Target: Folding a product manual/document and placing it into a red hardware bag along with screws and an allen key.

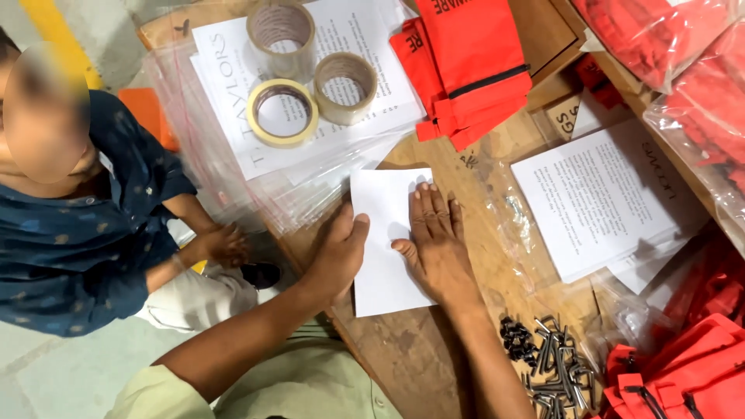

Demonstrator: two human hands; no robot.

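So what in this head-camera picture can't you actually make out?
- Underside of the white paper sheet: hidden, as is the part under the right hand and left hand.
- Small black screws and grey metal hex keys: too small to count; partly cut by the bottom edge.
- Red fabric bags: cut off at the right edge.
- Three rolls of tape: remaining tape unclear.

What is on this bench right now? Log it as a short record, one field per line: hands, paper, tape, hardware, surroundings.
left hand: flat on the left edge of the white sheet
right hand: palm down on the same sheet
paper: stack of printed pages to the right
tape: three tape rolls on clear bags
hardware: hex keys and dark screws heaped at the near edge
surroundings: red fabric pouches; wooden bench; another person seated left
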